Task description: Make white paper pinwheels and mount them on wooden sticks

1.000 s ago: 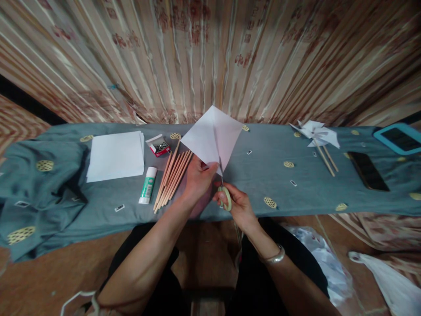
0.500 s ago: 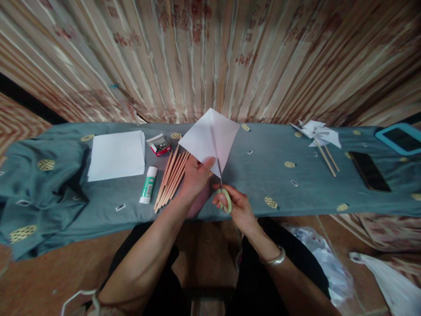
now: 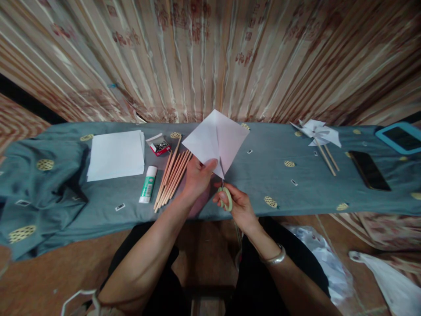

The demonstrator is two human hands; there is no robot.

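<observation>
Both forearms reach forward over the cloth (image 3: 263, 175), the left hand (image 3: 197, 177) a little farther out than the right hand (image 3: 239, 204). Just beyond them is a white paper (image 3: 212, 138), turned like a diamond, one corner toward the person. The left hand pinches it near that corner, thumb on top; the right is curled round the green handles of scissors (image 3: 230, 200), blades at the corner. Pink sticks (image 3: 169, 186) lie just left; a pinwheel (image 3: 317, 131) lies well to the right.
</observation>
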